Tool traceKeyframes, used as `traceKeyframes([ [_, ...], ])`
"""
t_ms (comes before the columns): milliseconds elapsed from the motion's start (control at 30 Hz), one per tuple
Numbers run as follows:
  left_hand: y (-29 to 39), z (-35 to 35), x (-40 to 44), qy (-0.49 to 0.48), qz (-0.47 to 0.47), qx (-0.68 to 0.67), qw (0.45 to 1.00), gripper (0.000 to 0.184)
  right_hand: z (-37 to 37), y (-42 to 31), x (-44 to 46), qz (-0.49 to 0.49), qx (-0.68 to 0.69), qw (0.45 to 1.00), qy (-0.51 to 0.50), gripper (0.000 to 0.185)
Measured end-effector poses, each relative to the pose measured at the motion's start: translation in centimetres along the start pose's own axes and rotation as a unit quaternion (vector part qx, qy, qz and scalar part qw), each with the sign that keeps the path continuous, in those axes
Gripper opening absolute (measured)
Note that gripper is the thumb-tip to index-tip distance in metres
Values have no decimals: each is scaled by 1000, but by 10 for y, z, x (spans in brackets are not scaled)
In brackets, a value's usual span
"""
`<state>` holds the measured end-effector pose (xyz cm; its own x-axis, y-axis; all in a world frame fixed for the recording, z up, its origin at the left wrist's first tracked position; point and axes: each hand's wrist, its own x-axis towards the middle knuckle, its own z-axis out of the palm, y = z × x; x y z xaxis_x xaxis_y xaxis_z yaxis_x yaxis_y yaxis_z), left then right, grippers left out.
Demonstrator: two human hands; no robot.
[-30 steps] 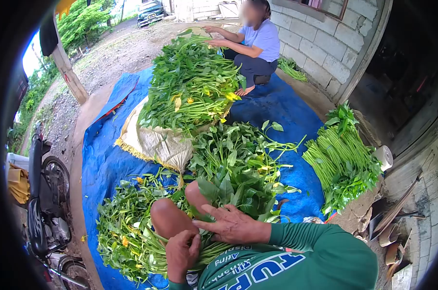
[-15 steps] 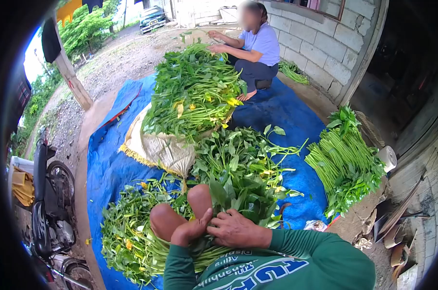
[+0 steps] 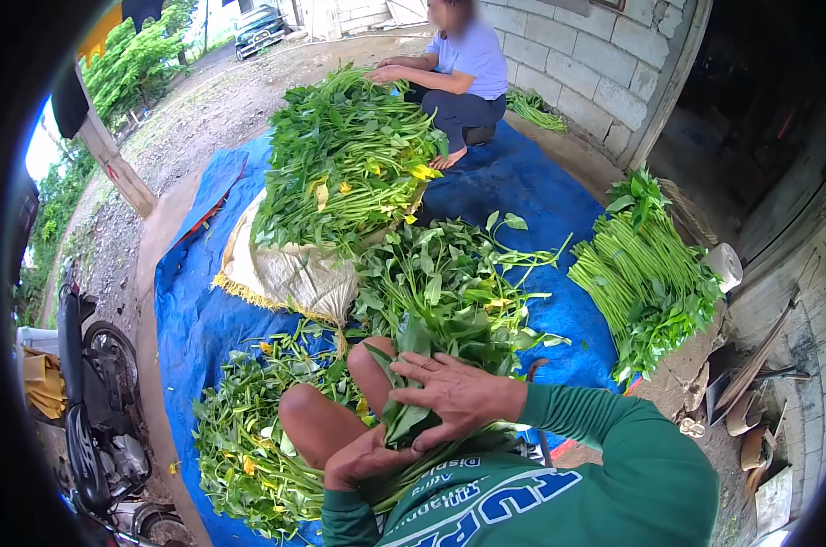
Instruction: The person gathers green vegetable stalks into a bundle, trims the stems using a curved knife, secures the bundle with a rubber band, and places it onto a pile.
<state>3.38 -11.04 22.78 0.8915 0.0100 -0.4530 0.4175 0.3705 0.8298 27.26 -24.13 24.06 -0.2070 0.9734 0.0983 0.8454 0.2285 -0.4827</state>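
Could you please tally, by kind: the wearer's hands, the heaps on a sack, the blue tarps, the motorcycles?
Left hand and right hand: 2
Heap on sack: 1
Blue tarp: 1
Motorcycle: 1
Total: 5

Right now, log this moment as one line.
left hand: on leafy bunch | right hand: on same bunch | other person: beside tall pile | blue tarp: underneath

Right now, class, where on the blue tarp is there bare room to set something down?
Bare tarp shows between the middle pile and the stacked bundles on the right; another patch lies left of the pale sack, above the loose greens. Around the left hand and right hand, leafy stems crowd in.
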Motion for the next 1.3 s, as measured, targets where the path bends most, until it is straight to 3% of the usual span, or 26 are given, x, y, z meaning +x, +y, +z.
traceKeyframes([
  [133, -20, -10, 7, 44, 15, 48, 998, 37, -21, -10, 3, -15, -45, 997, 63, 84],
  [167, -35, -22, 7, 38, -7, 31, 999, 36, -28, -18, 7, -82, -13, 986, 144, 69],
  [267, -57, -30, 15, 74, -30, 39, 996, 34, -36, -43, 9, -46, 73, 987, -134, 47],
  [300, -59, -30, 16, 95, -30, 52, 994, 34, -14, -41, 3, -77, 51, 995, -24, 33],
  [400, -48, -33, 14, 104, -39, 78, 991, 33, 7, -28, 3, -69, -5, 997, 18, 28],
  [500, -34, -21, 10, 146, -80, -6, 986, 27, -6, -42, 1, -84, -56, 983, 152, 23],
  [533, -37, -23, 11, 151, -85, -14, 985, 28, -7, -44, 1, -91, -48, 987, 121, 22],
  [633, -51, -34, 15, 154, -102, -12, 983, 31, -12, -51, -2, -91, -37, 995, 31, 22],
  [733, -51, -38, 15, 152, -96, 25, 983, 38, 4, -29, 6, -9, -109, 992, 59, 24],
  [900, -32, -27, 11, 128, -83, 1, 988, 45, 12, -1, 16, 15, 8, 999, 50, 28],
  [1000, -23, -16, 10, 132, -63, 50, 988, 47, 3, -7, 18, -1, -68, 995, 68, 27],
  [1100, -49, -30, 14, 151, 2, 160, 976, 45, -6, -28, 14, -87, 89, 992, 34, 32],
  [1200, -54, -33, 18, 194, 13, 168, 966, 43, -5, -34, 3, -57, -36, 997, -45, 41],
  [1267, -78, -52, 30, 162, 24, 112, 980, 44, 0, -36, -2, -40, -72, 996, -43, 58],
  [1300, -91, -57, 34, 151, 13, 65, 986, 43, 0, -44, -5, 14, -93, 992, -81, 59],
])
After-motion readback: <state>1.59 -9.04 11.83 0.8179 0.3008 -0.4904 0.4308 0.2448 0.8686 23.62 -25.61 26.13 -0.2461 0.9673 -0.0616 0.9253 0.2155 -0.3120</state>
